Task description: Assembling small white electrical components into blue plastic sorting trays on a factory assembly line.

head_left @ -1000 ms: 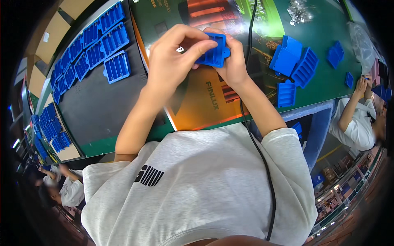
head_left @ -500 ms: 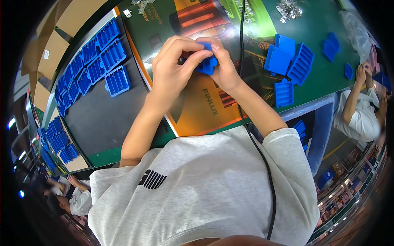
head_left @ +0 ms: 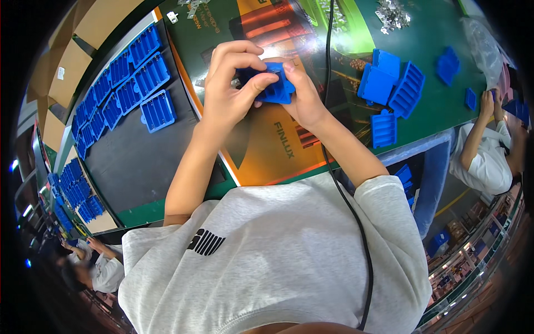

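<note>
Between my two hands, above a printed cardboard sheet (head_left: 256, 156), I hold a blue plastic battery holder (head_left: 275, 96). My left hand (head_left: 231, 83) is curled at its left side, the thumb pressing on its inner face. Gripping the right edge, my right hand (head_left: 306, 97) has its thumb near the top corner. Fingers cover much of the holder, so its far side is hidden. Nearest to my right arm lie several blue battery holders, among them a ribbed one (head_left: 408, 89) and one turned face down (head_left: 375, 83).
Rows of blue battery holders (head_left: 130, 94) stand on a black mat (head_left: 150, 161) at left. Small metal contact pieces (head_left: 392, 15) lie in a pile at the far right. A black cable (head_left: 327, 83) crosses the sheet. Another person (head_left: 481, 145) works at right, beside a blue-rimmed bin (head_left: 436, 178).
The battery holder has tilted, showing more of its inner face. My left fingers have lifted and spread slightly, and the left thumb has shifted left along the holder.
</note>
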Tool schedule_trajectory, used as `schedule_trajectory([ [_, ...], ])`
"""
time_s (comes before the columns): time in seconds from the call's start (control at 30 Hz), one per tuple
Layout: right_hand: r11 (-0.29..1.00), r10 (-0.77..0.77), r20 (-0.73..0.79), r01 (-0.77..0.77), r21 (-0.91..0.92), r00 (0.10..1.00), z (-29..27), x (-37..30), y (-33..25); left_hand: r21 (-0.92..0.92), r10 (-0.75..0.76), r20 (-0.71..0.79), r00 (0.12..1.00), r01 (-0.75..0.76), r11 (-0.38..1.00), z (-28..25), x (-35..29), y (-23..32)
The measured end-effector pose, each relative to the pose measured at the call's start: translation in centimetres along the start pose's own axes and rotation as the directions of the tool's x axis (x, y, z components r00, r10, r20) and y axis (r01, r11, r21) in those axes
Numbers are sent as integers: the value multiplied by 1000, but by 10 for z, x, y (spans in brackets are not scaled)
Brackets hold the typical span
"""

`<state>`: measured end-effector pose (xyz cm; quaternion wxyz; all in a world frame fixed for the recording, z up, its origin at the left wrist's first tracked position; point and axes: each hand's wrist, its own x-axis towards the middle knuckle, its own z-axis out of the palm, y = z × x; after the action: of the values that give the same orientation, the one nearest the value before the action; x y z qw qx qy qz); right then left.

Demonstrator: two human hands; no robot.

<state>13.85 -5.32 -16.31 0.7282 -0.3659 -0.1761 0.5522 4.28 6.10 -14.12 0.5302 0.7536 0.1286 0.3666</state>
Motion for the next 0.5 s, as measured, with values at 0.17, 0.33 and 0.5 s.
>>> schedule_trajectory([
  [0.17, 999, -37, -31, 37, -3, 999, -2, 2, 1, 317, 177, 100, 979, -200, 927, -6, 4, 4],
  [0.33, 1000, -6, -25, 7, 25, 1000, -5, 5, 1, 421, 238, 139, 961, -275, 864, -8, 8, 3],
  [0.5, 966, 182, 35, -186, 178, 983, 2, 3, -11, 287, 90, 89, 992, -112, 951, -4, 5, 1],
])
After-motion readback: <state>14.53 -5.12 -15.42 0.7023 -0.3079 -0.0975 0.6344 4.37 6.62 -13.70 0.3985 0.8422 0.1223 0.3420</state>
